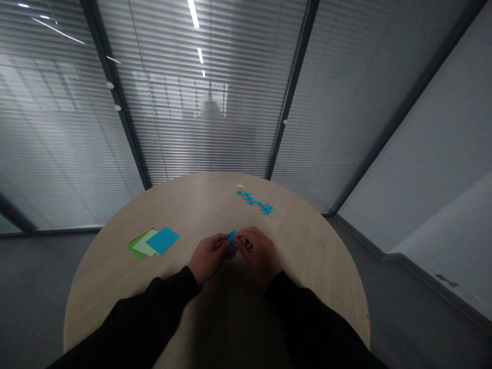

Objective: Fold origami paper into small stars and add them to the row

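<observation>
No text, label or number could be read. A pixelated patch (210, 107) was seen on the glass partition (172, 102) at twelve o'clock, but nothing on it could be made out.

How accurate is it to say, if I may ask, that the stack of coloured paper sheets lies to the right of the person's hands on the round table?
The side is wrong: the stack of coloured paper sheets lies to the left of the left hand and right hand, which hold the folded blue paper, as the head view shows. It does lie on the round table.
</observation>
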Tool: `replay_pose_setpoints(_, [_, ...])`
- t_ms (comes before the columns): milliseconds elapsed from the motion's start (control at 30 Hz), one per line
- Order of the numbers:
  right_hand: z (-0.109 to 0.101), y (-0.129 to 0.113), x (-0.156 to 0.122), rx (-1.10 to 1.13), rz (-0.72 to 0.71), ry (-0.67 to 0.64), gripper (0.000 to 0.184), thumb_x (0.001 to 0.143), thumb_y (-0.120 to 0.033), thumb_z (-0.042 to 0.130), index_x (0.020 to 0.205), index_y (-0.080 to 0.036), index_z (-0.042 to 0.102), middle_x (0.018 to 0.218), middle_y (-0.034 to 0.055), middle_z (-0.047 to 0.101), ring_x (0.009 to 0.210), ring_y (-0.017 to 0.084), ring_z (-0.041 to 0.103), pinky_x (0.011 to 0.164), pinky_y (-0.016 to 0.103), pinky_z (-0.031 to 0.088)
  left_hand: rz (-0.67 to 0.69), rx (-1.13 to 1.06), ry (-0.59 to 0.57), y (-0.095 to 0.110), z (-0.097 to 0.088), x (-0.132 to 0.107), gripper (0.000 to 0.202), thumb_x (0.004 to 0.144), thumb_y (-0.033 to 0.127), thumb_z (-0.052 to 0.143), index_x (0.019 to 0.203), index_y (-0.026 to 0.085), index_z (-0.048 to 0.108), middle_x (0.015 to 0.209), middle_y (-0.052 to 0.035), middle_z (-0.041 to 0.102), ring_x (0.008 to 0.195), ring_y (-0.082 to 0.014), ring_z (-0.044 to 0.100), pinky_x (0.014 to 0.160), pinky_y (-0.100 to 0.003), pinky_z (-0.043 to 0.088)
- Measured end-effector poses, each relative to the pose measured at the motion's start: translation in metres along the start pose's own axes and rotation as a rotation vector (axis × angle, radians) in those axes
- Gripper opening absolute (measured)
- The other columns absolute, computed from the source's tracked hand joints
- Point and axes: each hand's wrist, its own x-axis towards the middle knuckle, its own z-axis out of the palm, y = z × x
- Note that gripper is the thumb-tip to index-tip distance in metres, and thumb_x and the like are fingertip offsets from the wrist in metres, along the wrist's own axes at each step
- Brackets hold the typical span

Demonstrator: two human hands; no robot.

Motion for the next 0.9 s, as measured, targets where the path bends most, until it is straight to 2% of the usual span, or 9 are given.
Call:
replay_pose_setpoints(67, [-0.0015, -0.0022, 0.0010, -0.036, -0.076, 0.008, 0.012, 0.096, -0.024, 0.057, 0.090, -0.021, 0.067, 0.094, 0.0067, 0.067, 0.088, 0.021, 0.062, 0.079, 0.033, 0.049, 0.005, -0.015, 0.014, -0.0014, -0.0005, 0.0007, 0.035, 0.080, 0.045, 0.072, 0.092, 0.013, 0.070, 0.078, -0.0073, 0.072, 0.070, -0.0173, 0.066, 0.071, -0.032, 0.052])
replay_pose_setpoints(133, [-0.0016, -0.0035, 0.0015, -0.040, -0.091, 0.006, 0.010, 0.094, -0.023, 0.058, 0.089, -0.021, 0.067, 0.093, 0.0066, 0.065, 0.088, 0.021, 0.061, 0.078, 0.033, 0.049, 0.004, -0.017, 0.028, -0.0031, -0.0010, 0.0012, 0.032, 0.079, 0.042, 0.072, 0.091, 0.013, 0.069, 0.078, -0.0074, 0.073, 0.070, -0.0176, 0.067, 0.071, -0.032, 0.052])
replay_pose_setpoints(200, [-0.0004, -0.0030, 0.0012, -0.016, -0.048, -0.008, 0.005, 0.091, -0.024, 0.062, 0.091, -0.021, 0.066, 0.092, 0.0055, 0.064, 0.081, 0.019, 0.060, 0.071, 0.030, 0.049, 0.007, 0.006, 0.038, -0.0044, -0.0012, 0.0014, 0.030, 0.079, 0.040, 0.072, 0.092, 0.013, 0.069, 0.079, -0.0080, 0.073, 0.071, -0.0182, 0.067, 0.071, -0.033, 0.053])
replay_pose_setpoints(267, [0.0012, -0.0011, 0.0006, 0.011, 0.014, -0.021, 0.009, 0.089, -0.025, 0.065, 0.096, -0.020, 0.066, 0.093, 0.0043, 0.063, 0.073, 0.016, 0.058, 0.064, 0.027, 0.047, 0.015, 0.032, 0.042, -0.0048, -0.0011, 0.0014, 0.028, 0.080, 0.038, 0.071, 0.093, 0.013, 0.070, 0.081, -0.0086, 0.074, 0.071, -0.0186, 0.068, 0.071, -0.033, 0.053])
replay_pose_setpoints(367, [0.0026, 0.0021, 0.0001, 0.016, 0.044, -0.043, 0.009, 0.088, -0.024, 0.066, 0.096, -0.020, 0.067, 0.092, 0.0034, 0.061, 0.070, 0.014, 0.056, 0.061, 0.026, 0.045, 0.028, 0.042, 0.036, -0.0028, 0.0000, 0.0006, 0.025, 0.082, 0.036, 0.069, 0.093, 0.014, 0.070, 0.083, -0.0088, 0.075, 0.074, -0.0197, 0.069, 0.073, -0.034, 0.054])
replay_pose_setpoints(467, [0.0030, 0.0034, 0.0001, -0.003, 0.015, -0.063, 0.004, 0.089, -0.021, 0.064, 0.090, -0.020, 0.067, 0.090, 0.0032, 0.061, 0.073, 0.015, 0.057, 0.064, 0.027, 0.045, 0.044, 0.064, 0.027, 0.0007, 0.0008, -0.0005, 0.022, 0.083, 0.034, 0.067, 0.092, 0.014, 0.070, 0.086, -0.0093, 0.075, 0.076, -0.0201, 0.069, 0.076, -0.035, 0.055])
replay_pose_setpoints(633, [0.0048, 0.0039, -0.0001, -0.040, -0.035, -0.073, 0.006, 0.088, -0.019, 0.065, 0.094, -0.019, 0.067, 0.092, 0.0048, 0.062, 0.085, 0.019, 0.059, 0.074, 0.031, 0.048, 0.075, 0.093, 0.033, 0.0016, 0.0004, -0.0001, 0.023, 0.082, 0.031, 0.066, 0.097, 0.013, 0.071, 0.089, -0.0106, 0.076, 0.076, -0.0204, 0.069, 0.077, -0.037, 0.055])
replay_pose_setpoints(767, [0.0061, 0.0031, -0.0001, -0.082, -0.031, -0.095, 0.003, 0.088, -0.018, 0.066, 0.090, -0.019, 0.067, 0.091, 0.0053, 0.061, 0.087, 0.020, 0.058, 0.076, 0.032, 0.049, 0.070, 0.055, 0.031, -0.0002, 0.0001, 0.0011, 0.027, 0.080, 0.029, 0.067, 0.103, 0.014, 0.070, 0.097, -0.0119, 0.077, 0.083, -0.0218, 0.070, 0.083, -0.039, 0.055])
replay_pose_setpoints(900, [0.0058, 0.0001, 0.0002, -0.201, -0.099, -0.055, 0.002, 0.088, -0.017, 0.066, 0.089, -0.019, 0.067, 0.092, 0.0071, 0.062, 0.089, 0.023, 0.056, 0.078, 0.036, 0.048, 0.039, -0.035, 0.033, 0.0005, 0.0008, 0.0002, 0.033, 0.079, 0.031, 0.070, 0.108, 0.015, 0.069, 0.098, -0.0118, 0.077, 0.088, -0.0221, 0.071, 0.089, -0.041, 0.053])
